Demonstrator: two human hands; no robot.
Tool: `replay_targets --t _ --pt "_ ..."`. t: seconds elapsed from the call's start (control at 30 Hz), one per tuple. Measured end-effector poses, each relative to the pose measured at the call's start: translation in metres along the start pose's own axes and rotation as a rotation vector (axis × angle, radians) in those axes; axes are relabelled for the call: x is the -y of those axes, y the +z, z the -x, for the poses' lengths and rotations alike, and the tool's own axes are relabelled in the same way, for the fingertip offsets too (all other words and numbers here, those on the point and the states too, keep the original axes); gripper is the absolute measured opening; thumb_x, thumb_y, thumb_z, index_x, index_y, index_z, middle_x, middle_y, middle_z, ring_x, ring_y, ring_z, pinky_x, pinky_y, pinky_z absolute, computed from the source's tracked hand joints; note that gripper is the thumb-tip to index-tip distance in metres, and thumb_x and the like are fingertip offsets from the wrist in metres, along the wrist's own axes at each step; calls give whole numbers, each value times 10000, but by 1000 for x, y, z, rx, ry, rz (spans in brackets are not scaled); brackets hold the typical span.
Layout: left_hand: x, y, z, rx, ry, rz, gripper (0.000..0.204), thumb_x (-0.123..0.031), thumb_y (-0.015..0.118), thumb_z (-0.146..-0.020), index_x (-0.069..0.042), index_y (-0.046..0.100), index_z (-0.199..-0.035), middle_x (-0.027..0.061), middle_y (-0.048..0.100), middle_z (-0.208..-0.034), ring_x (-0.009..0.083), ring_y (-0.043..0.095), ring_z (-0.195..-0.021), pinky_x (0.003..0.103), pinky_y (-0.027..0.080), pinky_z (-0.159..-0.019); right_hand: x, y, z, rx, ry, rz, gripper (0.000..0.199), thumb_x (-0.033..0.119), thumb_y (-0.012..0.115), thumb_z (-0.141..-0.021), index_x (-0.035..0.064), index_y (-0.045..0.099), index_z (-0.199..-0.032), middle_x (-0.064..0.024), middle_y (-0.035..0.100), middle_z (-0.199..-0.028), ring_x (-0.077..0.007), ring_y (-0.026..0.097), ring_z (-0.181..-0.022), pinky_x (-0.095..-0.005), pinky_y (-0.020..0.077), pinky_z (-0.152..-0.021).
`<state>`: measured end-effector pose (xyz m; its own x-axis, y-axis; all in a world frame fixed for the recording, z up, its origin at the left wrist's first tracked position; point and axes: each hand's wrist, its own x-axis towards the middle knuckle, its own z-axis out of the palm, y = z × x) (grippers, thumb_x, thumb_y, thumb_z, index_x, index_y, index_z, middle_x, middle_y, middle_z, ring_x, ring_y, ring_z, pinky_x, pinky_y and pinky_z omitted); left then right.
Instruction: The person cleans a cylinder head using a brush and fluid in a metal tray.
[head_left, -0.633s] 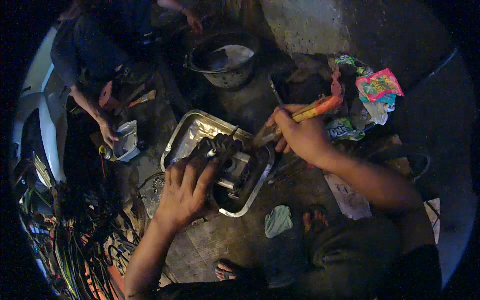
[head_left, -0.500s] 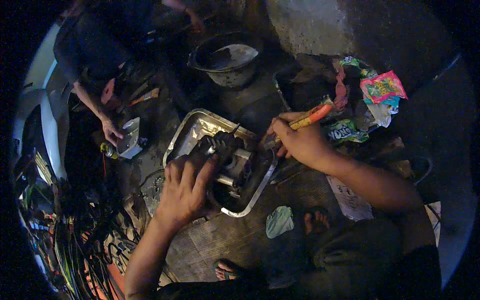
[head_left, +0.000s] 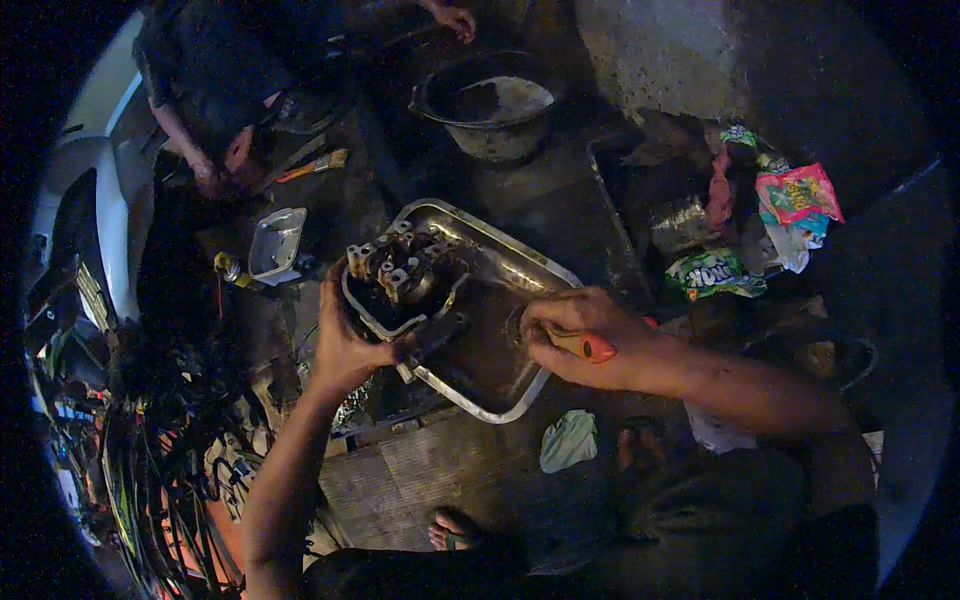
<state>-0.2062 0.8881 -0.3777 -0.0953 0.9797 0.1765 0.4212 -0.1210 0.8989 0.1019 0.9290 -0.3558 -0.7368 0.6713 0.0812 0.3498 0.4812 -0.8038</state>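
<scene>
a: the left hand (head_left: pixel 345 345) grips the grimy grey metal engine part (head_left: pixel 400 280) by its near edge, tilting it up at about nine o'clock inside the dented rectangular metal tray (head_left: pixel 520 262). if oil makes that grip slide, i'd judge the part could drop back onto the tray floor.

b: and the right hand (head_left: pixel 580 340)?

a: closed around a tool with an orange-red handle (head_left: pixel 590 347), at roughly three o'clock of the part, knuckles up, tip pointing down into the tray. the working end is hidden by the fingers, so i cannot tell what it touches.

b: what's risky there?

a: likely a slip of the tool towards the left hand's thumb, since the two hands are near each other.

b: pose?

a: both forearms come from six o'clock, the left nearly straight, the right bent across. a dark round metal basin (head_left: pixel 490 110) sits at twelve o'clock, and another person's hand (head_left: pixel 210 180) rests at ten o'clock.
</scene>
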Motion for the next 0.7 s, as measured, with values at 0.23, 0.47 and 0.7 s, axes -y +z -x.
replay_targets --t 0.23,0.47,0.7 --pt "1 -9 -1 15 3 -79 1097 -310 872 -470 68 308 -1332 181 435 -1244 274 461 -1188 385 373 -1029 16 -6 -14 38 149 46 297 204 630 -833 49 613 -1086 -109 674 -799 -249 668 -746 -341 516 -693" --pt "-8 -15 1 44 23 -206 1087 -309 865 -443 54 340 -1324 196 473 -1234 299 474 -1168 396 363 -1028 41 -54 -41 -1 -122 131 273 147 737 -788 42 654 -1026 -101 683 -854 -165 657 -844 -296 514 -711" --pt "-16 -13 -5 65 47 -250 1096 -330 863 -433 55 349 -1321 210 474 -1247 330 440 -1196 413 341 -1040 24 -11 -74 -145 -639 61 271 87 770 -729 53 692 -986 -78 697 -939 -215 661 -877 -318 509 -778"
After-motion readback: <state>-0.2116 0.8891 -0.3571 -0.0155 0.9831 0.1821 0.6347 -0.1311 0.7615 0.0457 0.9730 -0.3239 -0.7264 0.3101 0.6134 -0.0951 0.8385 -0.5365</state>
